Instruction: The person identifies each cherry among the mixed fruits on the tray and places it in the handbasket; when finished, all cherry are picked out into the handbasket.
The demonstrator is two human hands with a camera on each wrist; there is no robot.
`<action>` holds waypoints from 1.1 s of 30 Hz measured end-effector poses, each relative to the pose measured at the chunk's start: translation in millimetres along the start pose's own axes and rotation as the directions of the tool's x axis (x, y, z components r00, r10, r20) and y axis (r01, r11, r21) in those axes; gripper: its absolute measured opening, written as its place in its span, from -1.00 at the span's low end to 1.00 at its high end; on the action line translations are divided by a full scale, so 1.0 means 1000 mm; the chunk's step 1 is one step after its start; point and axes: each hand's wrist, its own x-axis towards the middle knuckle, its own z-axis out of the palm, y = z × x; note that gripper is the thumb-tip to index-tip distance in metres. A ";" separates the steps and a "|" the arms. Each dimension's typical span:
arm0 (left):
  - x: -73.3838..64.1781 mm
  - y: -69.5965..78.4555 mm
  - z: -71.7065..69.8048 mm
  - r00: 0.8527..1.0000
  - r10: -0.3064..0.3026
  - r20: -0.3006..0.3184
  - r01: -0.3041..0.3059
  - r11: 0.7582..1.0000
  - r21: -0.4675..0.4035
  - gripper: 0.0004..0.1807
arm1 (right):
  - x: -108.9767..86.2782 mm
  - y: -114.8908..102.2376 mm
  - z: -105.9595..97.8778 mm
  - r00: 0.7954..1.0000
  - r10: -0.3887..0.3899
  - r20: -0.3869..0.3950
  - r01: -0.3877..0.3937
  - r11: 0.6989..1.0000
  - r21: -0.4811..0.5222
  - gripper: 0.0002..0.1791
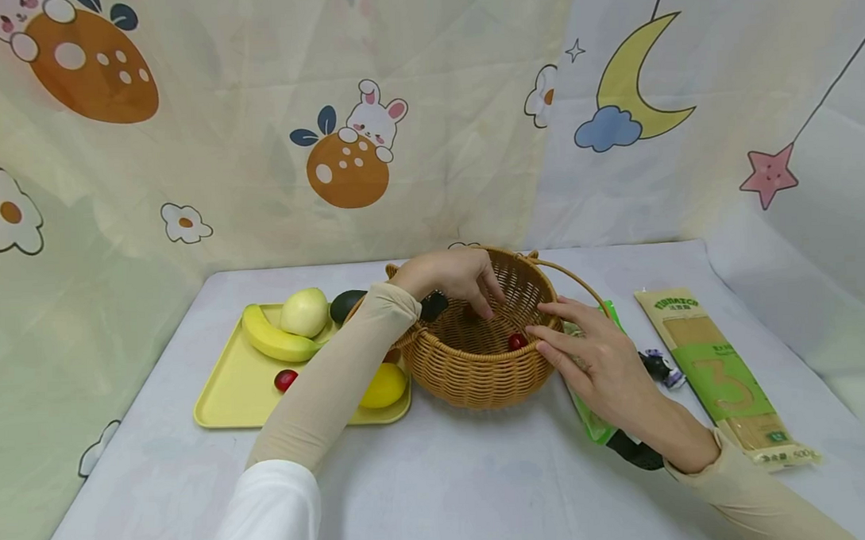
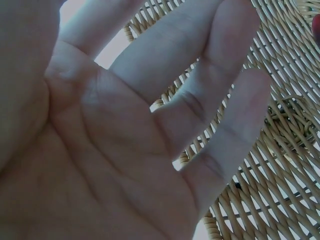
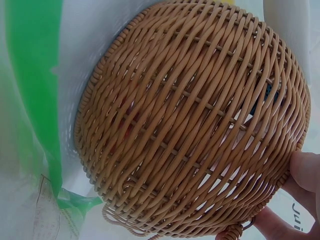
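A round wicker basket (image 1: 479, 379) stands in the middle of the table. My left hand (image 1: 461, 277) reaches over its far left side, fingers spread loosely downward inside it. In the left wrist view, that hand's palm (image 2: 110, 140) and slightly bent fingers hold nothing. A small shiny red fruit (image 1: 517, 341) lies at the basket's bottom, to the right of the left fingertips. My right hand (image 1: 607, 367) holds the basket's right rim; in the right wrist view its thumb (image 3: 305, 170) lies on the outside, with finger ends hidden behind the rim.
On the left, a yellow tray (image 1: 229, 388) carries bananas (image 1: 273, 339), a round pale green fruit (image 1: 304, 312), a dark avocado (image 1: 345, 305), a lemon (image 1: 384, 385) and a red fruit (image 1: 286, 380). Noodles (image 1: 722, 379) and a green-edged packet (image 1: 597, 423) lie right; the basket handle (image 1: 576, 279) leans that way.
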 end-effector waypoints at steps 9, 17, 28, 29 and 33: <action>-0.002 0.002 -0.001 0.997 0.066 -0.042 -0.067 0.997 -0.029 -0.59 | 0.000 0.002 0.001 1.000 -0.017 -0.002 0.017 1.000 0.002 -0.65; -0.014 0.009 -0.011 0.987 0.123 -0.106 -0.132 0.989 -0.074 -0.60 | -0.001 0.001 0.000 1.000 -0.020 -0.001 0.020 1.000 0.001 -0.65; -0.070 -0.001 -0.019 0.940 0.151 -0.306 -0.151 0.988 0.023 -0.62 | 0.000 0.001 0.000 1.000 -0.020 0.003 0.020 1.000 -0.001 -0.65; -0.078 -0.004 -0.018 0.934 0.140 -0.328 -0.141 0.990 0.023 -0.62 | 0.000 0.000 0.000 1.000 -0.021 0.003 0.021 1.000 -0.001 -0.65; -0.112 -0.019 -0.013 0.909 0.098 -0.406 -0.099 0.995 0.017 -0.65 | -0.001 0.000 -0.001 1.000 -0.019 -0.004 0.019 1.000 -0.003 -0.65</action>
